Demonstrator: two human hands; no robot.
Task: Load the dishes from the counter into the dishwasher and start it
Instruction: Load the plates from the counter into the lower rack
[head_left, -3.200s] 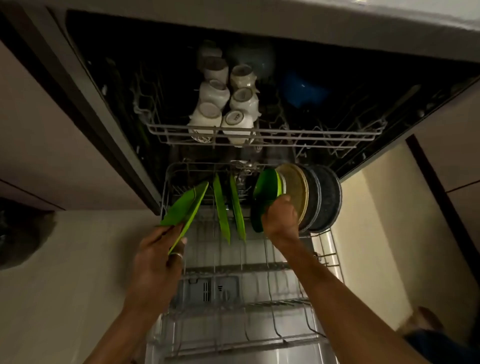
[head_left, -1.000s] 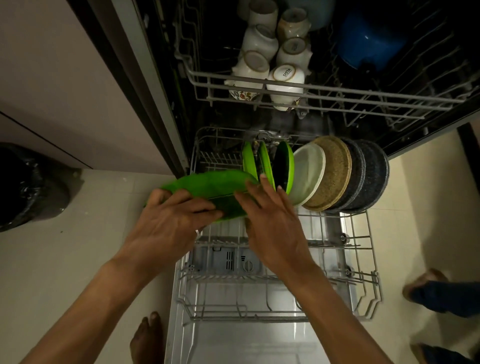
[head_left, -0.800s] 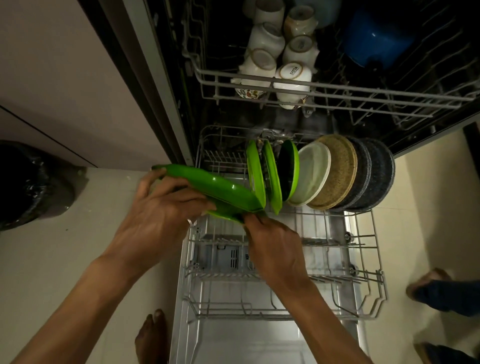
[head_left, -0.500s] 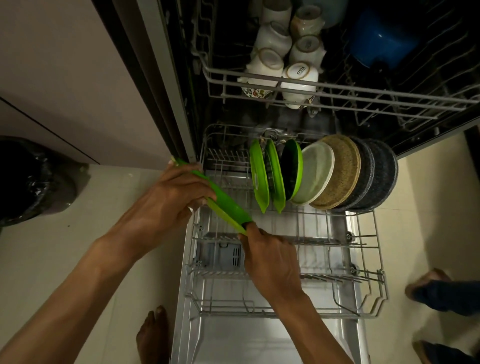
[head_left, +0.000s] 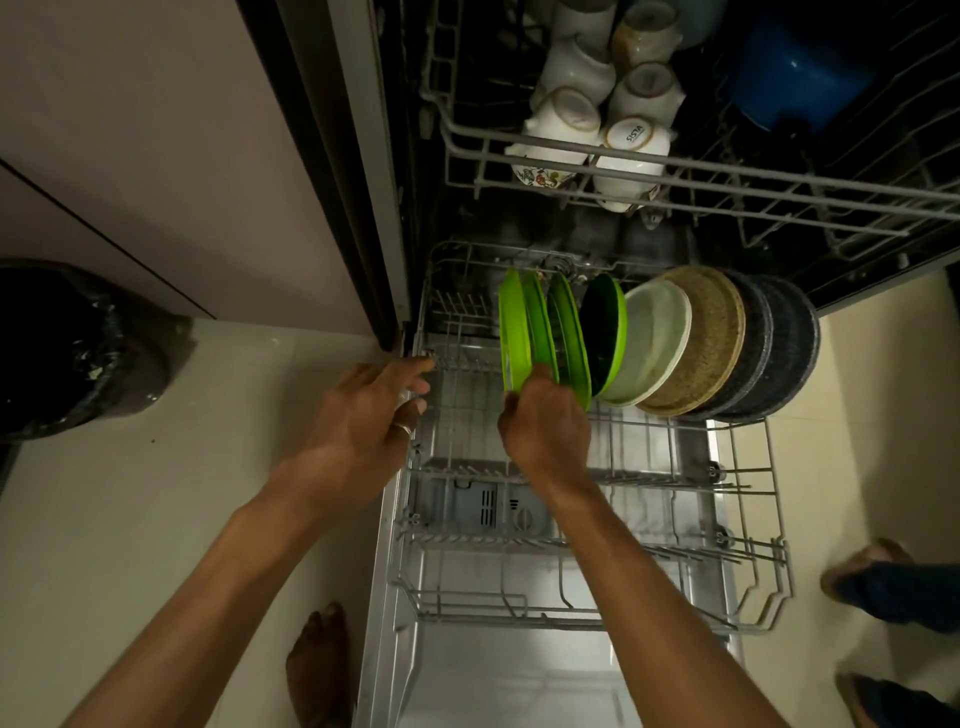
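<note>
The dishwasher's lower rack (head_left: 753, 618) is pulled out over the open door. A row of plates stands on edge at its back: several green plates, a white plate (head_left: 657, 348), a tan plate (head_left: 709, 338) and two dark speckled plates (head_left: 779, 348). My right hand (head_left: 545, 421) grips the bottom edge of the leftmost green plate (head_left: 511, 327), which stands upright in the rack. My left hand (head_left: 369, 415) hovers open beside the rack's left edge and holds nothing. White cups (head_left: 571, 124) sit upside down in the upper rack (head_left: 727, 192).
A blue bowl (head_left: 800, 73) sits at the right of the upper rack. A black bin bag (head_left: 67, 348) stands on the floor at left. My bare foot (head_left: 317, 665) is beside the door. Another person's feet (head_left: 883, 582) stand at right.
The green plate that both hands held tilted now stands upright in the rack, left of the other green plates. My left hand has let go of it and drawn back.
</note>
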